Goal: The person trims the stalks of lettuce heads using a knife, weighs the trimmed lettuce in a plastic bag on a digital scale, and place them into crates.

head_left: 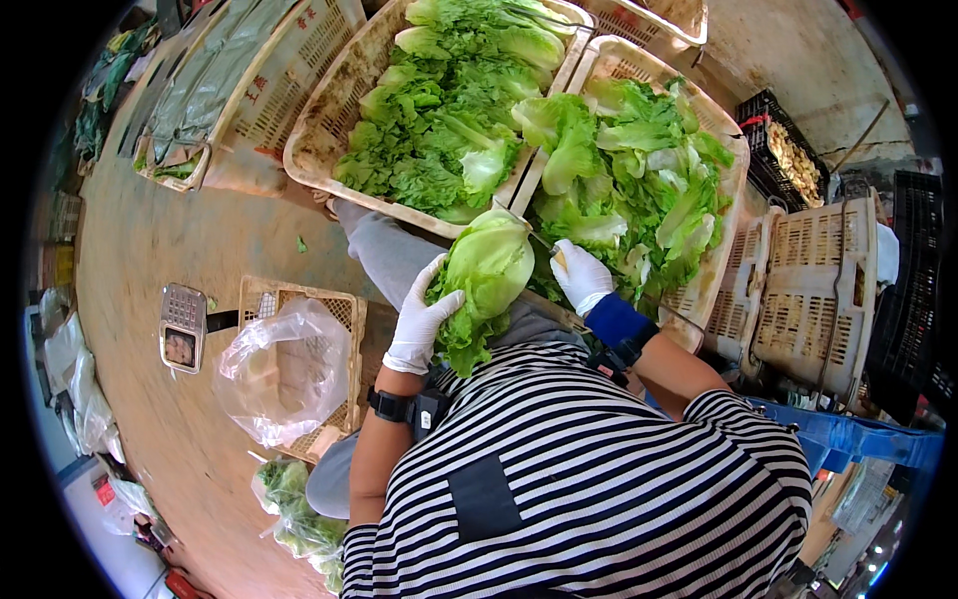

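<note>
A head of green lettuce (491, 262) is in my gloved left hand (423, 317), its pale cut-end side toward the crates and its leafy tips toward me. My fingers wrap round its left side. In my gloved right hand (583, 278) is a small knife (559, 260) with a yellowish handle, its thin blade pointing at the lettuce's base. Whether the blade touches the lettuce, I cannot tell. Just beyond my hands stand two crates: the left one (317, 190) holds rows of lettuce heads, the right one (740, 165) loose lettuce leaves.
At left, a low crate (356, 344) lined with a clear plastic bag (284, 374) stands beside a digital scale display (183, 327). Bagged lettuce (294, 504) lies near my left leg. Stacked crates (813, 290) and a black crate (783, 150) stand at right.
</note>
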### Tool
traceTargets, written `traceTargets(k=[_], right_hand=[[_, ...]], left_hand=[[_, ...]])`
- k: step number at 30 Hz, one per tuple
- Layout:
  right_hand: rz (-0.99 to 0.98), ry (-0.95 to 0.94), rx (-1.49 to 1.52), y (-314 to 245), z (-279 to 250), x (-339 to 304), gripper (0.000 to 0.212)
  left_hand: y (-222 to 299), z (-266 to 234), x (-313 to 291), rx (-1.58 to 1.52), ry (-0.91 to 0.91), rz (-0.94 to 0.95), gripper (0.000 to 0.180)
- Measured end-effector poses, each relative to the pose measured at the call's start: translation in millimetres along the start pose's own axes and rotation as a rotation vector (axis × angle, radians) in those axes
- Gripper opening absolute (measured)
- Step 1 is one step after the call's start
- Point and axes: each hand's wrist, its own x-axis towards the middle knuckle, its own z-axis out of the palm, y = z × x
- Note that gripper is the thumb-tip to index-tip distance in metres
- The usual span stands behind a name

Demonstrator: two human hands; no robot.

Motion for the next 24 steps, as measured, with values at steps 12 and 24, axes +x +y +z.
traceTargets(k=[12, 24], right_hand=[[0.061, 0.176, 0.081, 32.6, 28.0, -28.4, 0.023], [0.06, -0.288, 0.126, -45.4, 21.7, 102.1, 0.028]], left_hand=[[-4.4, -7.9, 2.3, -0.023, 0.026, -0.045, 0.055], [-22.0, -78.9, -41.2, -0.787, 0.04, -0.068, 0.052]])
